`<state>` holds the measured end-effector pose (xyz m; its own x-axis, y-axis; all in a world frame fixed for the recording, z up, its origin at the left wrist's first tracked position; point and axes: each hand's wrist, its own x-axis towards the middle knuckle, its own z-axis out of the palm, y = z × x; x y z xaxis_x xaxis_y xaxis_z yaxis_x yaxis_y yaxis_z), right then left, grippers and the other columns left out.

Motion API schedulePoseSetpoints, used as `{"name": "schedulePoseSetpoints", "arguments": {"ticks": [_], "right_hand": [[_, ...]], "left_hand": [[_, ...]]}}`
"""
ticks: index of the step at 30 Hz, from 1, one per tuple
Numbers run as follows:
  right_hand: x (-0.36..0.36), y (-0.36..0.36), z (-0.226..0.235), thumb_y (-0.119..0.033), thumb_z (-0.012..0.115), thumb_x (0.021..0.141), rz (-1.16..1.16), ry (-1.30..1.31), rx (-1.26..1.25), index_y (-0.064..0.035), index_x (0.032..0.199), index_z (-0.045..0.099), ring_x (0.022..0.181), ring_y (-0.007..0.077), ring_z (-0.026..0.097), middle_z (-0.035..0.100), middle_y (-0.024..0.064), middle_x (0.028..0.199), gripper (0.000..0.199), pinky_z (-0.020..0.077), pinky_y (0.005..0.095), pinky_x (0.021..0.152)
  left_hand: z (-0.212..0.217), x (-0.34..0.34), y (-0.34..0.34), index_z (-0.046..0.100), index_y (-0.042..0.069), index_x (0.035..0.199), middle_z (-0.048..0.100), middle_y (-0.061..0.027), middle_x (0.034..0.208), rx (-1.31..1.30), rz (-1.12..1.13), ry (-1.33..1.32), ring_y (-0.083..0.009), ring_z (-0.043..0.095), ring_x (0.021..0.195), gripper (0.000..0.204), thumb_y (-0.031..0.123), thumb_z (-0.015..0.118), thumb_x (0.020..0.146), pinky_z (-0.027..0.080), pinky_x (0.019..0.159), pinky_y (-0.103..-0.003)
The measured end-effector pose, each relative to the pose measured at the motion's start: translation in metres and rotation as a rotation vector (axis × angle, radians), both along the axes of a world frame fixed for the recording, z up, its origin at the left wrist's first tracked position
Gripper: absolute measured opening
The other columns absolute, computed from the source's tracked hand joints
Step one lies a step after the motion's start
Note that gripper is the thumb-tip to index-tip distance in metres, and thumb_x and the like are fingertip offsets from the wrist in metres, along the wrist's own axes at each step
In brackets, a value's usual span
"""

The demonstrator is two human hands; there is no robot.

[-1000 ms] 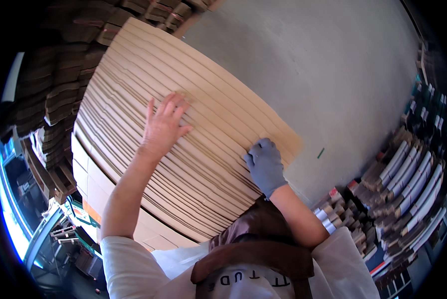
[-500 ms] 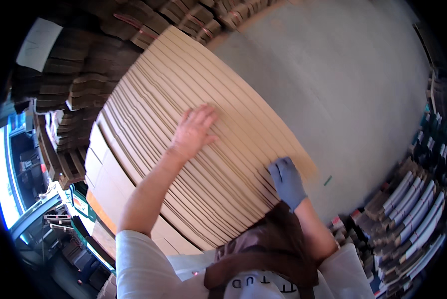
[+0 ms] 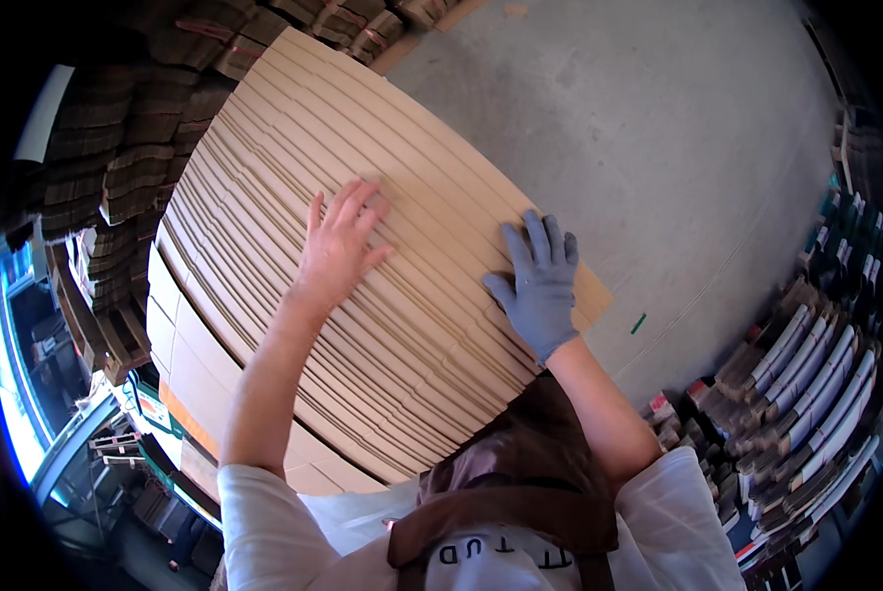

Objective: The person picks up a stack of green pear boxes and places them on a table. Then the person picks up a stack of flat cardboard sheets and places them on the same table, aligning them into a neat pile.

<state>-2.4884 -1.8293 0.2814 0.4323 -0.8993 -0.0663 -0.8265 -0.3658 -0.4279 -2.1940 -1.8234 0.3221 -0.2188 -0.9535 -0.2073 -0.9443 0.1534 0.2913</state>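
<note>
In front of me lies a wide fanned row of flat cardboard sheets, overlapping like steps. My bare left hand rests on the middle of the row with its fingers spread. My right hand, in a grey glove, lies palm down near the row's right end, its fingers apart on the top sheet. Neither hand grips anything. Along the left edge of the fanned row are flat cardboard panels.
Bundled cardboard stacks stand at the left and far side, some on a wooden pallet. More bundles with white edges stand at the right. Grey floor stretches beyond the sheets, with a small green strip on it.
My right hand has moved up and away from the near edge, spreading its fingers over the sheets. The left hand and the sheets appear shifted left in the view.
</note>
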Motion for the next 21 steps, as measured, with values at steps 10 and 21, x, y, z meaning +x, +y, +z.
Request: {"name": "schedulePoseSetpoints", "arguments": {"ticks": [10, 21], "right_hand": [[0.041, -0.006, 0.007, -0.033, 0.076, 0.080, 0.126, -0.099, -0.074, -0.0093, 0.131, 0.058, 0.134, 0.0410, 0.041, 0.047, 0.0190, 0.140, 0.059, 0.0243, 0.0737, 0.108], [0.057, -0.002, -0.003, -0.042, 0.076, 0.080, 0.096, -0.001, -0.068, -0.0117, 0.134, 0.057, 0.135, 0.0429, 0.041, 0.047, 0.0197, 0.144, 0.065, 0.0183, 0.0791, 0.109]], "left_hand": [[-0.014, -0.007, 0.028, 0.066, 0.008, 0.109, 0.058, -0.0080, 0.119, -0.197, -0.074, 0.262, -0.0315, 0.055, 0.114, 0.037, 0.019, 0.082, 0.076, 0.046, 0.102, -0.047], [-0.018, 0.000, 0.016, 0.067, 0.010, 0.100, 0.059, -0.0052, 0.110, -0.189, -0.143, 0.316, -0.0281, 0.057, 0.108, 0.031, 0.023, 0.082, 0.076, 0.046, 0.099, -0.044]]}}
